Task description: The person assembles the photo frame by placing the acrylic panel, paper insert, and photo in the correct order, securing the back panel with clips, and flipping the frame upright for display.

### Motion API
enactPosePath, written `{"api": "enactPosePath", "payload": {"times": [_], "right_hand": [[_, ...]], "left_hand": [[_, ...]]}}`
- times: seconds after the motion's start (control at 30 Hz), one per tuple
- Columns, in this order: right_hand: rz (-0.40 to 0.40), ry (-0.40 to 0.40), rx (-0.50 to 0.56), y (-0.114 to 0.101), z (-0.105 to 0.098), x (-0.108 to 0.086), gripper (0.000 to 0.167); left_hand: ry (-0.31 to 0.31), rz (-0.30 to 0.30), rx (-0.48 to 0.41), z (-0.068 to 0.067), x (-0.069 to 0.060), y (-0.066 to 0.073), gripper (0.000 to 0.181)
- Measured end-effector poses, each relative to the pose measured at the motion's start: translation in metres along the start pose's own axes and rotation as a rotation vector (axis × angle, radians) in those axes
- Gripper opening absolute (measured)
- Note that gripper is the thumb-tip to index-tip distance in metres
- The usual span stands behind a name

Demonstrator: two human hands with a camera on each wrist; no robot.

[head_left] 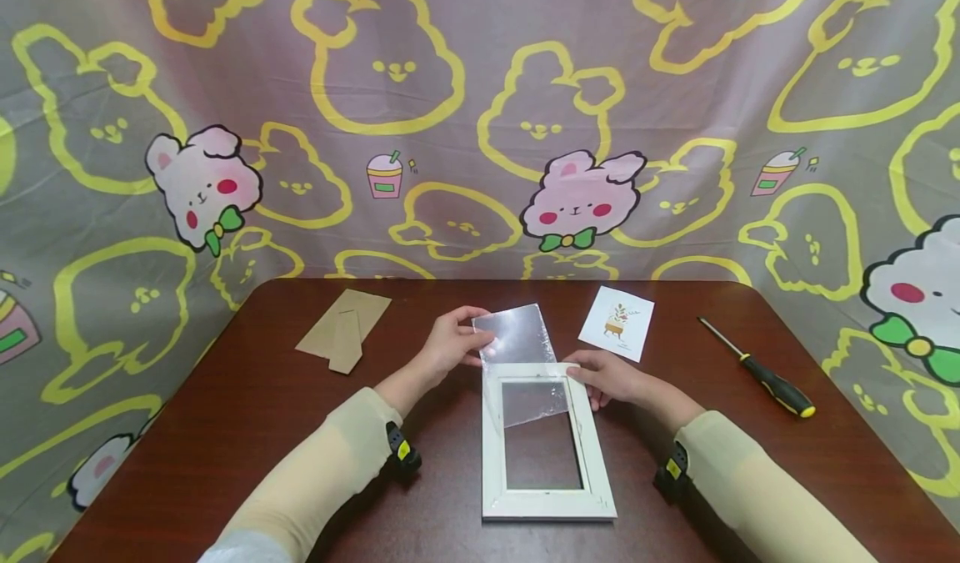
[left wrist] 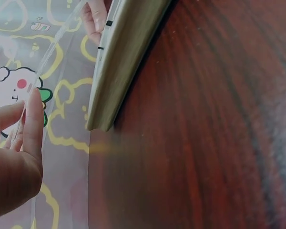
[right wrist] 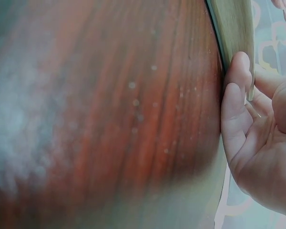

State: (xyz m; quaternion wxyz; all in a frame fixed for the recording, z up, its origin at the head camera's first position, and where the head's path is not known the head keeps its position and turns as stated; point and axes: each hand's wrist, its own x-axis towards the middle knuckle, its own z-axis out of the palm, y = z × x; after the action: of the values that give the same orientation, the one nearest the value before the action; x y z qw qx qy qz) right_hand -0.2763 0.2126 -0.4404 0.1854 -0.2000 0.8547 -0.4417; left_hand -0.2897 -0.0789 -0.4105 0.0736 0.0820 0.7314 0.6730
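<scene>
A white picture frame [head_left: 492, 454] lies at the front middle of the table, its opening showing the tabletop. My right hand [head_left: 609, 377] grips its far right corner, thumb on top. In the right wrist view, fingers of the right hand [right wrist: 257, 138] curl under the frame's wood-coloured side [right wrist: 234, 33]. A clear plastic sheet [head_left: 517, 336] slants across the far end of the frame, its lower part seen within the opening. My left hand [head_left: 454, 342] pinches the sheet's left edge between thumb and fingers. The left wrist view shows this pinch by the left hand [left wrist: 19, 157] too.
On the left lies a brown backing board [head_left: 318, 334] with a stand flap [head_left: 345, 350]. A white card with a plant drawing [head_left: 617, 321] lies behind the right hand. A screwdriver [head_left: 776, 386] rests at the right. A patterned curtain [head_left: 465, 129] hangs behind the table [head_left: 247, 429].
</scene>
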Motion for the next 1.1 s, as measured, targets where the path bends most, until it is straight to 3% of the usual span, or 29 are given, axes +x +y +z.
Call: {"api": "enactPosePath", "payload": {"times": [0.47, 1.1], "right_hand": [[0.039, 0.001, 0.024, -0.001, -0.001, 0.001, 0.034], [0.033, -0.001, 0.013, 0.002, 0.000, 0.002, 0.033]], "left_hand": [[-0.102, -0.003, 0.063, 0.010, -0.003, -0.004, 0.035], [-0.161, 0.002, 0.090, 0.019, -0.005, -0.012, 0.034]]}}
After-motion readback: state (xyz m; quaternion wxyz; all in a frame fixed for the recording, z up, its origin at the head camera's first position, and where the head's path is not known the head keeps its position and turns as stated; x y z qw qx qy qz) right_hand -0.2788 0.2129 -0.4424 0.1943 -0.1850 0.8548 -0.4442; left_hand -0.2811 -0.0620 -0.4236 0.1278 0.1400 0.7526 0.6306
